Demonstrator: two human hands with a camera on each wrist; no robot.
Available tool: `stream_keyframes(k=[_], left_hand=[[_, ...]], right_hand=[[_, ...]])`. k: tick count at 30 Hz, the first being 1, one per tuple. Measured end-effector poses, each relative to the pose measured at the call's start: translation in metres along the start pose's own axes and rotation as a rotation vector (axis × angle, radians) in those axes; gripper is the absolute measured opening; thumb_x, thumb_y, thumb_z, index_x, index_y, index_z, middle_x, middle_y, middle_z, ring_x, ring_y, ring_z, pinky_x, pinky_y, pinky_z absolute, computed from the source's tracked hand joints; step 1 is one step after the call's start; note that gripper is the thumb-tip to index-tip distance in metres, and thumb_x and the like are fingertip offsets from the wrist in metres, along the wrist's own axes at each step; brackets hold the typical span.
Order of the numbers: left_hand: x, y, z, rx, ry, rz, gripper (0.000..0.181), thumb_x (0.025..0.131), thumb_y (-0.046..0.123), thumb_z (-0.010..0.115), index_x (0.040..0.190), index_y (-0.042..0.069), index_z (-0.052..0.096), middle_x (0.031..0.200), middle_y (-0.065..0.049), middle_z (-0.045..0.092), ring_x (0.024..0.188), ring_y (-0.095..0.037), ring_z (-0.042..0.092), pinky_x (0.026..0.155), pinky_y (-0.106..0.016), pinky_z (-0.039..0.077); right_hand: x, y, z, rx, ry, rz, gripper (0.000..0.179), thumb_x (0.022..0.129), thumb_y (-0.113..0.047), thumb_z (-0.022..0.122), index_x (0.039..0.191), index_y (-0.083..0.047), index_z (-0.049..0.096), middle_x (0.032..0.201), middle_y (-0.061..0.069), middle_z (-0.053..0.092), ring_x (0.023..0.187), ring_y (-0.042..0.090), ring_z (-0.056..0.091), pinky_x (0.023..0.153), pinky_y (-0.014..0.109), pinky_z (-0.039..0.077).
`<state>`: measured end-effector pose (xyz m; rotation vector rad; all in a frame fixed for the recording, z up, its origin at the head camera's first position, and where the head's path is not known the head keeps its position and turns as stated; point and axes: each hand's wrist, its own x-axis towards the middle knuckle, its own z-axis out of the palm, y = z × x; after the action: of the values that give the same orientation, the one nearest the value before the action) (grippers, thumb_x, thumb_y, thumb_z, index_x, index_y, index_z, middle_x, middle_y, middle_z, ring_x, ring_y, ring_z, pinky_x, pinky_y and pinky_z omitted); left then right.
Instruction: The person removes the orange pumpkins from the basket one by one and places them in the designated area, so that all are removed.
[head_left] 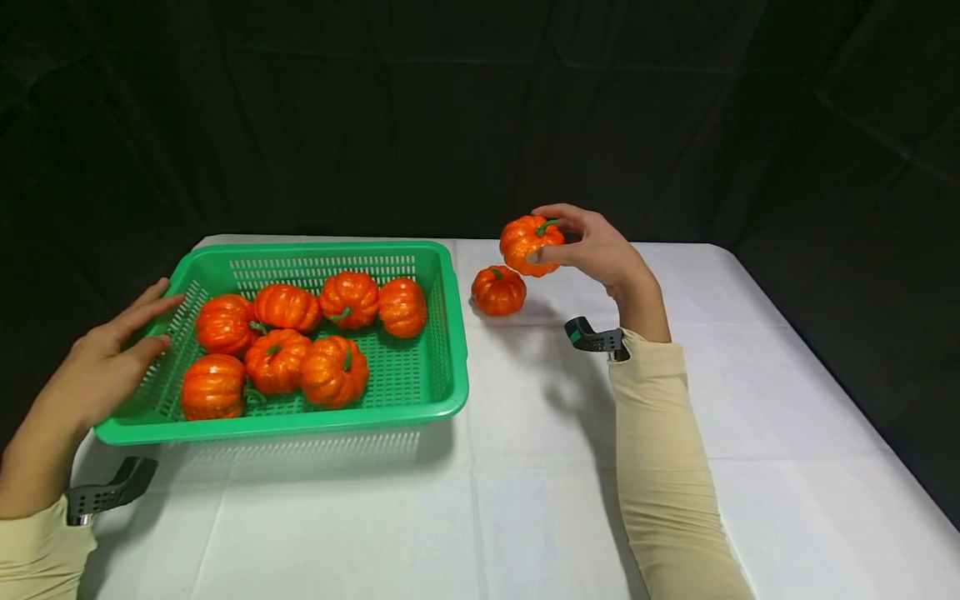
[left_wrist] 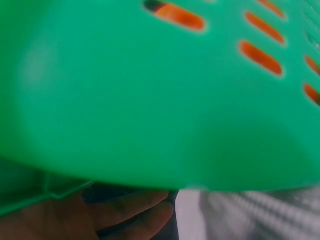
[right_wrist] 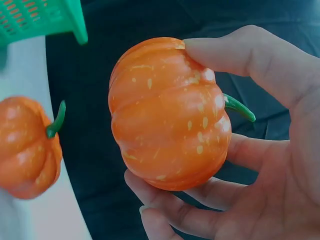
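In the head view, my right hand holds a small orange pumpkin with a green stem, raised above the white table. The right wrist view has the thumb across the top of this pumpkin and the fingers under it. A second pumpkin sits on the table just below the held one. My left hand rests at the left rim of a green plastic basket, thumb and forefinger reaching over it. From the left wrist, two straight fingers show beside the basket wall.
Several orange pumpkins lie inside the basket, mostly left and middle, with bare mesh floor at the right. White cloth covers the table. A black curtain hangs behind it and at the sides.
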<state>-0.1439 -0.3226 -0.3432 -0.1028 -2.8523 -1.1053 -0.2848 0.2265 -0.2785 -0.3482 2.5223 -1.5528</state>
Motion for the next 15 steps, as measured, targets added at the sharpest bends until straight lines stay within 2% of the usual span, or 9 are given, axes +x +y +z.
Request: stream_keyframes(k=[4,15], left_hand=[[0.000,-0.001,0.000,-0.003,-0.004,0.006,0.053,0.110,0.013,0.039,0.160,-0.002,0.031,0.172,-0.015,0.004,0.149,-0.059,0.003,0.109,-0.081,0.000],[0.000,-0.002,-0.001,-0.013,-0.008,0.012,0.053,0.110,0.013,0.039,0.161,0.000,0.030,0.172,-0.015,0.004,0.150,-0.058,0.003,0.110,-0.081,0.000]], right_hand=[[0.003,0.010,-0.005,0.005,0.015,0.041,0.062,0.090,-0.014,0.076,0.148,-0.010,0.054,0.140,0.014,0.051,0.119,0.031,0.051,0.101,0.042,0.049],[0.013,0.037,-0.009,0.042,0.025,0.138,0.064,0.091,-0.013,0.074,0.150,-0.010,0.050,0.146,0.016,0.046,0.123,0.033,0.048,0.107,0.052,0.044]])
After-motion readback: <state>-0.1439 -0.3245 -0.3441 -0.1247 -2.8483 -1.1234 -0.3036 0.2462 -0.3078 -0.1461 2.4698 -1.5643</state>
